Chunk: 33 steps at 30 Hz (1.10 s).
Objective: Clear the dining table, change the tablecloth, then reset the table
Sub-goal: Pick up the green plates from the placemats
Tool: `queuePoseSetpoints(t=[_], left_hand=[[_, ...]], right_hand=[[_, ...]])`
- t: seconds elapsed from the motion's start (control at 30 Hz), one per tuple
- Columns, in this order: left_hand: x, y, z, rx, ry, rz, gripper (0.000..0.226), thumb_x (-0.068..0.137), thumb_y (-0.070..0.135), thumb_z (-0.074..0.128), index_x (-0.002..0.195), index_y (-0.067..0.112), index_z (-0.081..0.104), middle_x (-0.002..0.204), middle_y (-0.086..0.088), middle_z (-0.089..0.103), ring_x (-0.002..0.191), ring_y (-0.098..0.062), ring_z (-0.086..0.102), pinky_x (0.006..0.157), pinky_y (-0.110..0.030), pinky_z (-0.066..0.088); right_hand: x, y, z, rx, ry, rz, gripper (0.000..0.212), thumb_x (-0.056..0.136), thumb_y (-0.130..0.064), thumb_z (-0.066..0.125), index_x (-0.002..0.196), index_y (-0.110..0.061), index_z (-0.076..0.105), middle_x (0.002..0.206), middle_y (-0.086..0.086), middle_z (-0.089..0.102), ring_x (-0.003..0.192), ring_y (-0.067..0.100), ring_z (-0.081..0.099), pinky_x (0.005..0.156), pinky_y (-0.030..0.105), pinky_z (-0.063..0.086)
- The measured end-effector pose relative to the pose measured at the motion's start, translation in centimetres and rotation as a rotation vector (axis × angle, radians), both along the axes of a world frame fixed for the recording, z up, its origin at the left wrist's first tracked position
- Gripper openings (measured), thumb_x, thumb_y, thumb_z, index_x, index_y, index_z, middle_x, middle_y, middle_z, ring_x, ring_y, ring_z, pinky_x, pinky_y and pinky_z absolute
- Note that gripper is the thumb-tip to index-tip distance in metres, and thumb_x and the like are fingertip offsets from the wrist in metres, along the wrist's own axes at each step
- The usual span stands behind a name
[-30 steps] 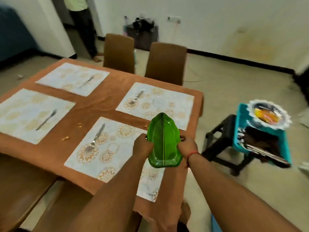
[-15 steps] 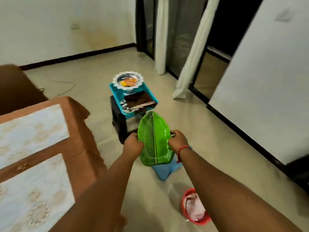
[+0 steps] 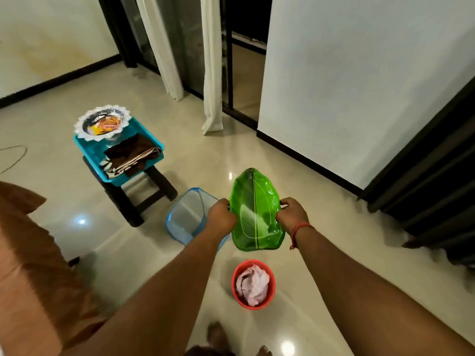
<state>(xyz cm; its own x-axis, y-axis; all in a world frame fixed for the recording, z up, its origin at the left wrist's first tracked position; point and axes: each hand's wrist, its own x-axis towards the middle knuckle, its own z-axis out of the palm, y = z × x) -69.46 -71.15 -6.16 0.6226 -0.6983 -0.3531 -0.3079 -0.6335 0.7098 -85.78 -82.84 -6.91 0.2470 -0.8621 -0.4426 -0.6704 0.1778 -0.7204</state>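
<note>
The person has turned away from the table; only a corner of its brown cloth (image 3: 30, 253) shows at near left. Left hand (image 3: 220, 217) and right hand (image 3: 293, 214) each grip an edge of the green leaf-shaped plastic plate (image 3: 255, 211), now held over the floor above the blue mesh basket (image 3: 187, 214) and red bucket (image 3: 253, 283). Clearing seems under way; this plate looks bound for the basket.

blue basket (image 3: 185, 217) partly behind left forearm, tablecloth (image 3: 30, 253) cut off left
</note>
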Motion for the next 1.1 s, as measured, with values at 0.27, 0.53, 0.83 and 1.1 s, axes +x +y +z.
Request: queuePoseSetpoints(t=[0.27, 0.53, 0.83, 1.1], left_hand=[[-2.7, -11.5, 0.4, -0.063, 0.02, -0.101, 0.018, 0.081, 0.002, 0.057, 0.098, 0.003, 0.063, 0.088, -0.014, 0.066, 0.08, -0.029, 0.063, 0.067, -0.034, 0.05], [-6.7, -24.1, -0.3, -0.044, 0.036, -0.163, 0.018, 0.08, 0.005, 0.056, 0.095, 0.012, 0.061, 0.079, -0.009, 0.065, 0.08, -0.032, 0.068, 0.072, -0.044, 0.059], [-10.2, -38.5, -2.5, -0.018, 0.085, -0.007, 0.018, 0.078, 0.004, 0.052, 0.094, 0.011, 0.058, 0.084, -0.011, 0.066, 0.083, -0.035, 0.067, 0.074, -0.049, 0.058], [-4.4, -45.2, -2.1, -0.035, 0.074, 0.195, 0.017, 0.083, 0.008, 0.055, 0.099, 0.009, 0.06, 0.088, -0.012, 0.068, 0.082, -0.034, 0.067, 0.075, -0.049, 0.058]], right_hand=[[-4.1, -8.7, 0.2, -0.014, -0.028, -0.132, 0.043, 0.078, -0.001, 0.056, 0.117, -0.019, 0.06, 0.091, 0.005, 0.071, 0.088, 0.023, 0.067, 0.079, 0.028, 0.051], [-8.6, -20.2, -1.1, -0.002, -0.041, -0.206, 0.042, 0.077, -0.001, 0.058, 0.115, -0.019, 0.06, 0.088, 0.004, 0.071, 0.087, 0.024, 0.068, 0.083, 0.032, 0.054], [-11.0, -37.5, -2.9, 0.05, 0.008, -0.024, 0.041, 0.079, -0.001, 0.058, 0.114, -0.023, 0.057, 0.091, 0.002, 0.07, 0.084, 0.02, 0.065, 0.068, 0.026, 0.043], [-2.1, -47.8, -3.1, 0.041, 0.016, 0.159, 0.043, 0.073, -0.002, 0.058, 0.11, -0.023, 0.059, 0.084, 0.001, 0.072, 0.082, 0.022, 0.068, 0.077, 0.031, 0.053]])
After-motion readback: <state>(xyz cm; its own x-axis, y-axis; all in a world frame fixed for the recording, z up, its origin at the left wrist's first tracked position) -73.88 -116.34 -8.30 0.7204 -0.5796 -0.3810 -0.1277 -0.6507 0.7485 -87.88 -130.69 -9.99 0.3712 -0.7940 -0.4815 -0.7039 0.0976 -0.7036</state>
